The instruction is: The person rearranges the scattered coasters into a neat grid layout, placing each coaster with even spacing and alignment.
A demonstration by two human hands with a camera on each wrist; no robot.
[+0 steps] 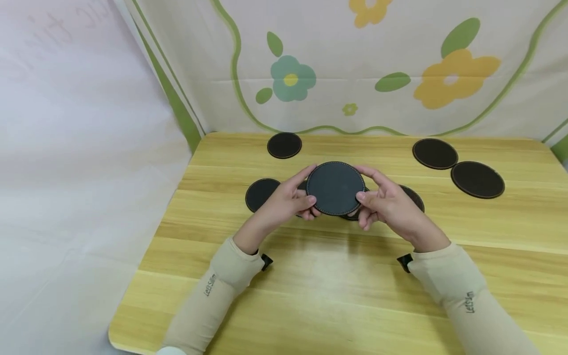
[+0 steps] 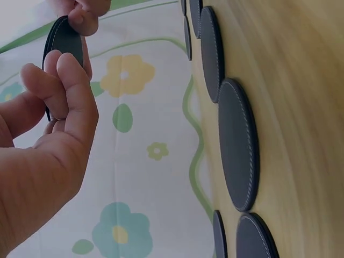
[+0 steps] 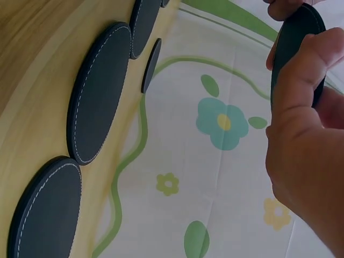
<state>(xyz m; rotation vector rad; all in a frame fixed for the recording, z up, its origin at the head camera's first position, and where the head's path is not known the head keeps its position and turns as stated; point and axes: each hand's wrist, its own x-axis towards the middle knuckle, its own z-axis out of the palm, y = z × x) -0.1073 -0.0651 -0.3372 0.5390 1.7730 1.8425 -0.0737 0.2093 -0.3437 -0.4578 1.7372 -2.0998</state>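
Note:
A round black coaster [image 1: 336, 188] with a stitched edge is held up above the table in both hands. My left hand [image 1: 290, 197] pinches its left edge between thumb and fingers. On the opposite edge, my right hand [image 1: 390, 202] grips it the same way. Seen from the left wrist, the coaster [image 2: 72, 43] stands tilted nearly edge-on behind the curled fingers. The right wrist view shows the coaster [image 3: 293, 48] also near edge-on, its lower part covered by fingers. Behind the hands, more coasters lie flat, partly hidden.
On the wooden table [image 1: 319, 296] lie several similar black coasters: one at the back left [image 1: 284, 145], one at the left [image 1: 262, 194], one at the back right [image 1: 435, 153] and one touching it [image 1: 478, 179]. A flowered curtain [image 1: 328, 44] hangs behind the table.

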